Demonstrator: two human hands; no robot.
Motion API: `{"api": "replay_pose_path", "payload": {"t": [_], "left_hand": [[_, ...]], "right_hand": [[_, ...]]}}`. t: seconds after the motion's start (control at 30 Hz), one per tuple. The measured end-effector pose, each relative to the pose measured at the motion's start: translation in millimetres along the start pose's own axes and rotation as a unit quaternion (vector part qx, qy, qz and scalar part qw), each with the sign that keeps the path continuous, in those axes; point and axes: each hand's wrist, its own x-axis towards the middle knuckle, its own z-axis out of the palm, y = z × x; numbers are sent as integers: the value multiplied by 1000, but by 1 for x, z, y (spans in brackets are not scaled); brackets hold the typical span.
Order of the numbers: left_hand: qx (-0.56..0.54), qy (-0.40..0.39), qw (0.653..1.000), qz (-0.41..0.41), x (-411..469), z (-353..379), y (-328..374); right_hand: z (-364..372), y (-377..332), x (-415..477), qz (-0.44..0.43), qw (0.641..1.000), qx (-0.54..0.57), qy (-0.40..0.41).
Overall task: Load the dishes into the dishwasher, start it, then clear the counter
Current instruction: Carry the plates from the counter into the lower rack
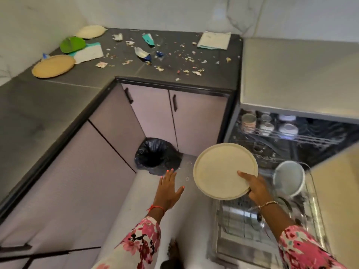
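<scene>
My right hand (254,186) grips a cream round plate (221,169) by its near edge, holding it above the pulled-out lower rack (242,230) of the open dishwasher (291,144). A pale blue bowl (289,177) stands tilted in that rack. Cups and small bowls (268,123) sit in the upper rack. My left hand (170,188) hovers empty with fingers spread, left of the plate. On the dark counter (58,105) lie a tan plate (53,66), a green plate (72,44) and a cream plate (91,31).
Torn wrappers, paper scraps and crumbs (155,55) litter the counter, with a white paper (213,40) at the back. A bin lined with a black bag (157,155) stands on the floor in the cabinet corner. The dishwasher's flat top (295,74) is at right.
</scene>
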Motion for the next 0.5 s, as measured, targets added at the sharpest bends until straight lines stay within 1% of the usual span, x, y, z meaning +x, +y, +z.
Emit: {"api": "replay_pose_path", "payload": {"t": [0.17,0.2,0.27,0.37,0.5], "left_hand": [[9,-58,997,39,-7,71,103],[11,-79,996,45,-10,91,133],[0,-93,995,47,-12,113,167],[10,-137,988,76,-9,159,231],[15,-168,981,94,-6,203,286]], "right_hand": [[-127,0,20,3,998,34,45],[-161,-4,26,3,998,27,55],[-199,-10,36,4,998,20,67],[-274,-28,53,-17,995,-6,97],[-348,-48,81,-44,989,-30,140]]}}
